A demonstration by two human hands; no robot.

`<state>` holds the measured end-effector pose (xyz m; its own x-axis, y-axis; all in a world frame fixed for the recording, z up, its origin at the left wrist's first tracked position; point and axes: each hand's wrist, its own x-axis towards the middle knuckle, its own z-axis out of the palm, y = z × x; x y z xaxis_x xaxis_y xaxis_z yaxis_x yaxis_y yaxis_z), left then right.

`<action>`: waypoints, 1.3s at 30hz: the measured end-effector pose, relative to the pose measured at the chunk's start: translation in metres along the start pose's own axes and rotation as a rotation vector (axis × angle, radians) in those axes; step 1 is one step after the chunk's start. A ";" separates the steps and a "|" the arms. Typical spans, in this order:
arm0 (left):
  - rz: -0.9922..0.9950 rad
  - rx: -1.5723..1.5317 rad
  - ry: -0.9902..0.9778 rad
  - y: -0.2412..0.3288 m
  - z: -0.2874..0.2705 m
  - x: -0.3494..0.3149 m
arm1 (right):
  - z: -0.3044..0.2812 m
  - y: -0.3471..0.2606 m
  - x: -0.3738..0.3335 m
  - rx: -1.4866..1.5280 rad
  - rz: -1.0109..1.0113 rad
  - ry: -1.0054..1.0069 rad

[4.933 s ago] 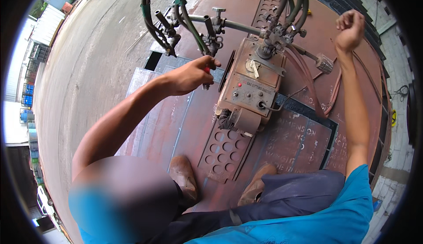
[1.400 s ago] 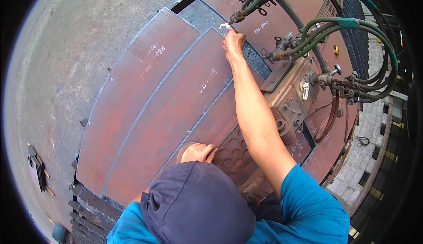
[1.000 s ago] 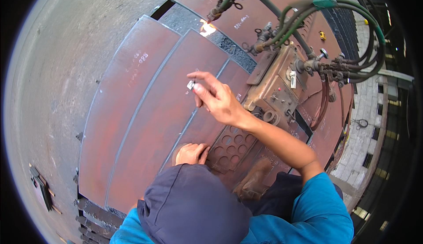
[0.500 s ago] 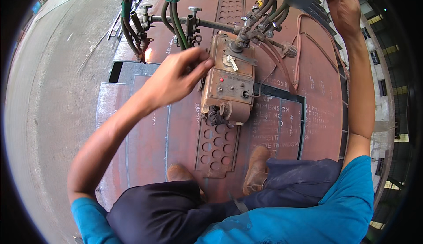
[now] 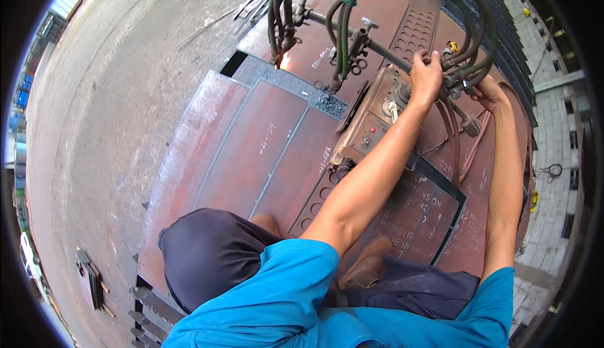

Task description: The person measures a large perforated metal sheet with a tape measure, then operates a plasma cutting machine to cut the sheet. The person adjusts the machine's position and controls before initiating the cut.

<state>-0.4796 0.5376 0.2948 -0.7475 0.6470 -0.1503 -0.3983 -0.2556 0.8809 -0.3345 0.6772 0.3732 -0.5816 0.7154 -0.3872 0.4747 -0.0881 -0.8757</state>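
Note:
A gas cutting machine (image 5: 363,135) with a brown metal body sits on a perforated track (image 5: 416,32) on the steel plate. My left hand (image 5: 426,79) reaches over it to the valve manifold (image 5: 454,79), fingers closed at its left side; what they pinch is hidden. My right hand (image 5: 491,94) is at the manifold's right side, its curled fingers at a valve knob and partly covered by hoses. Dark hoses (image 5: 487,33) arch above both hands. A crossbar (image 5: 387,54) carries a left torch (image 5: 278,49), with an orange flame at its tip, and a second torch (image 5: 338,77).
Reddish steel plate (image 5: 245,140) with chalk marks and cut slots lies under the machine. My boots (image 5: 368,263) stand on it. Pink hoses (image 5: 475,150) run along its right side. Concrete floor (image 5: 126,109) lies left, with dark metal pieces (image 5: 91,279) on it.
The view has turned, shifting the machine rightward. My left hand has moved from beside the machine to the manifold. My right hand has come down from its raised position to the valves.

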 end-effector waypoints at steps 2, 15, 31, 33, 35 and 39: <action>-0.033 -0.008 -0.035 -0.005 0.009 -0.016 | -0.022 0.011 0.004 -0.079 -0.005 0.031; 0.043 -0.056 -0.035 -0.010 0.007 0.000 | -0.043 0.024 0.027 0.003 -0.053 0.038; 0.042 -0.100 -0.008 -0.011 0.006 -0.001 | -0.038 0.021 0.020 -0.014 -0.062 0.008; 0.041 -0.107 -0.010 -0.012 0.007 0.000 | -0.036 0.021 0.017 -0.001 -0.061 0.031; 0.043 -0.116 -0.016 -0.014 0.005 0.001 | -0.032 0.021 0.016 0.003 -0.044 0.036; 0.029 -0.115 -0.025 -0.011 0.003 0.002 | -0.023 0.015 0.014 0.022 -0.037 0.043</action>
<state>-0.4751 0.5436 0.2855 -0.7470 0.6551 -0.1130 -0.4358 -0.3543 0.8273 -0.3204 0.7016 0.3610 -0.5690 0.7479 -0.3420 0.4382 -0.0762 -0.8957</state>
